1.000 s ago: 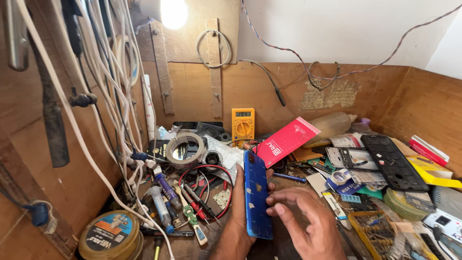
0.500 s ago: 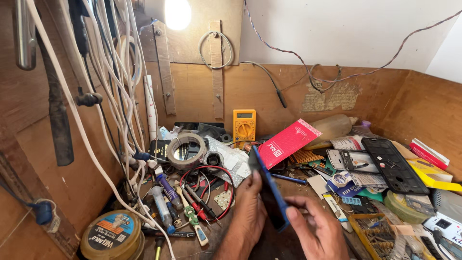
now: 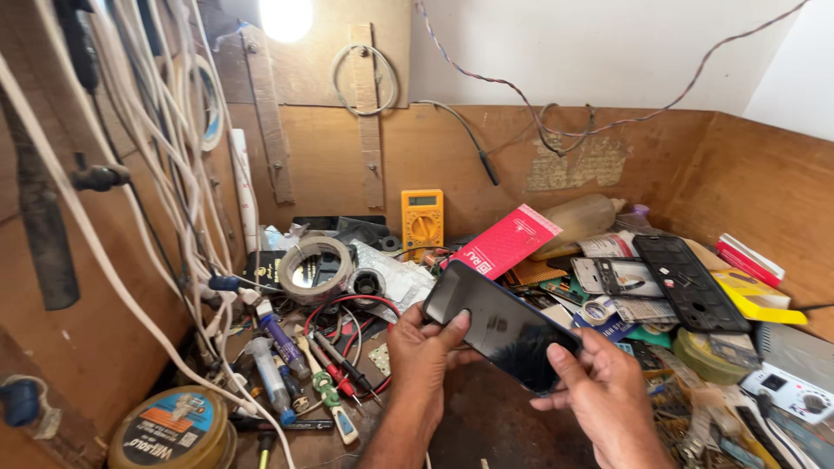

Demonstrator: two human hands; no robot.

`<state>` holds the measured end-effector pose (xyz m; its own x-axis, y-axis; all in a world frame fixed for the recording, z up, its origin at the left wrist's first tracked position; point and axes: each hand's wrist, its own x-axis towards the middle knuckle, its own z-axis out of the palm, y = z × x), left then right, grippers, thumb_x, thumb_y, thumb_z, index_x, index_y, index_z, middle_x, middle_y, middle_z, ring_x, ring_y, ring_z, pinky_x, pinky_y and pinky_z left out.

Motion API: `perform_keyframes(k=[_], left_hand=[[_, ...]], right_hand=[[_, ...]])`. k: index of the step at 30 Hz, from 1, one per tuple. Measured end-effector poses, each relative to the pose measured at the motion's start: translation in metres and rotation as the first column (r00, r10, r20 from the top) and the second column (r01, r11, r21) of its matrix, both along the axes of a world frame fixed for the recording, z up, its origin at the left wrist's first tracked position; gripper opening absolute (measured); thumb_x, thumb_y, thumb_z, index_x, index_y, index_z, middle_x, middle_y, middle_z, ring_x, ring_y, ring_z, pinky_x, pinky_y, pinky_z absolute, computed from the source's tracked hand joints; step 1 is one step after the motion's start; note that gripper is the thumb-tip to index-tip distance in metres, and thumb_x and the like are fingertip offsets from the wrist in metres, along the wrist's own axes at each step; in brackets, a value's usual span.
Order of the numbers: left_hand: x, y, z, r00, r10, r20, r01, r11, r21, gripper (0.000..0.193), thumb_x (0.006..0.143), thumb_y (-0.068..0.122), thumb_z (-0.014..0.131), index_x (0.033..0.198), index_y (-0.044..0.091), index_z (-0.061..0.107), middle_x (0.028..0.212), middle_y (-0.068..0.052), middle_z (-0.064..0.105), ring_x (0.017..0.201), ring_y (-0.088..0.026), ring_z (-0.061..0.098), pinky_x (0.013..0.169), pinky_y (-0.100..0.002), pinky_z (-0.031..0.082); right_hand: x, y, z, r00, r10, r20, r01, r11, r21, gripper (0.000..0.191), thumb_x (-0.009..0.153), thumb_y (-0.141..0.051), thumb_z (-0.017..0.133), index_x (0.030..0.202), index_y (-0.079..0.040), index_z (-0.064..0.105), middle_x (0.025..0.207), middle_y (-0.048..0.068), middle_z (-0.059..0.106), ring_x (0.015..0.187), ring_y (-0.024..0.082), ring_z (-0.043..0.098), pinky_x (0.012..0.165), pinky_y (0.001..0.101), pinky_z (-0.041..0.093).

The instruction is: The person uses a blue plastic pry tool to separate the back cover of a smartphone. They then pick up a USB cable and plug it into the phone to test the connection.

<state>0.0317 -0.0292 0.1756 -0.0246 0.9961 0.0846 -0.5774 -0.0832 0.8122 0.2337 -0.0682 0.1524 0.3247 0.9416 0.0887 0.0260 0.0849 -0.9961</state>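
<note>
While both hands grip it, the phone (image 3: 502,326) sits mid-frame, lifted off the bench (image 3: 486,417) & tilted, dark glossy face toward the camera. Long axis runs diagonally: upper-left end near the red box (image 3: 506,241), lower-right end down toward the right hand (image 3: 599,382).

Left hand (image 3: 423,340) is clamped on the upper-left end, thumb over the face near the edge, fingers behind. Right hand is clamped on the lower-right end, thumb lying on the face at the corner, rest of the fingers underneath, mostly hidden. Hands are apart, one per end, phone spanning the gap. Neither is clearly nearer; each has its own end, left higher & further from the body, right lower & closer in.

Around it: tape roll (image 3: 315,269) & red/black probe leads (image 3: 347,326) just left of the left hand; yellow multimeter (image 3: 421,221) stands upright at the back wall, well behind. Black phone frame (image 3: 691,282) lies flat to the right, apart from the hands. Round tin (image 3: 169,427) at near-left corner. White cables (image 3: 174,174) hang down the left wall.
</note>
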Motion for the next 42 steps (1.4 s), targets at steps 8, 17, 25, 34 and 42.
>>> perform_keyframes(k=[8, 17, 25, 34, 42], left_hand=[[-0.002, -0.004, 0.008, 0.999, -0.027, 0.020, 0.028, 1.000, -0.013, 0.040, 0.083, 0.005, 0.078, 0.115, -0.008, 0.058, 0.098, -0.018, 0.075, 0.080, -0.026, 0.077, 0.062, -0.041, 0.068], [-0.002, 0.002, -0.004, 0.937, -0.249, 0.245, 0.243, 0.968, 0.056, 0.040, 0.092, 0.024, 0.072, 0.125, 0.002, 0.062, 0.107, -0.010, 0.074, 0.092, -0.020, 0.070, 0.085, -0.041, 0.061], [0.006, 0.011, -0.022, 0.917, -0.184, 0.355, 0.179, 0.983, 0.047, 0.027, 0.096, 0.015, 0.063, 0.121, 0.003, 0.062, 0.108, -0.007, 0.073, 0.097, -0.018, 0.069, 0.089, -0.036, 0.057], [0.005, 0.005, -0.012, 0.920, -0.190, 0.344, 0.180, 0.982, 0.061, 0.028, 0.097, 0.006, 0.058, 0.124, 0.003, 0.061, 0.112, -0.005, 0.072, 0.103, -0.014, 0.066, 0.094, -0.032, 0.054], [0.007, 0.009, -0.019, 0.928, -0.186, 0.322, 0.162, 0.982, 0.099, 0.026, 0.097, 0.005, 0.058, 0.123, 0.002, 0.062, 0.113, -0.006, 0.071, 0.103, -0.014, 0.066, 0.094, -0.031, 0.053]], right_hand=[[-0.001, -0.016, 0.034, 0.978, 0.176, -0.116, -0.189, 0.976, -0.108, 0.038, 0.089, -0.017, 0.071, 0.122, -0.004, 0.062, 0.090, 0.016, 0.075, 0.068, 0.026, 0.073, 0.055, 0.0392, 0.062], [0.022, 0.000, 0.014, 0.972, 0.077, -0.220, -0.087, 0.996, -0.036, 0.037, 0.089, -0.019, 0.070, 0.118, 0.002, 0.061, 0.090, 0.022, 0.073, 0.065, 0.029, 0.073, 0.051, 0.0417, 0.061], [-0.032, -0.011, 0.001, 0.961, 0.153, 0.232, -0.179, 0.979, 0.095, 0.037, 0.089, -0.016, 0.071, 0.122, -0.004, 0.059, 0.092, 0.013, 0.077, 0.072, 0.017, 0.074, 0.045, 0.0385, 0.063], [-0.055, -0.026, 0.036, 0.828, -0.203, 0.522, -0.082, 0.878, 0.472, 0.030, 0.092, -0.016, 0.068, 0.120, -0.008, 0.072, 0.096, 0.007, 0.080, 0.079, 0.008, 0.075, 0.068, 0.0256, 0.059], [-0.051, -0.020, 0.029, 0.773, -0.280, 0.570, -0.137, 0.803, 0.580, 0.029, 0.092, -0.012, 0.070, 0.120, -0.009, 0.075, 0.109, 0.008, 0.081, 0.094, 0.010, 0.078, 0.080, 0.0267, 0.060]])
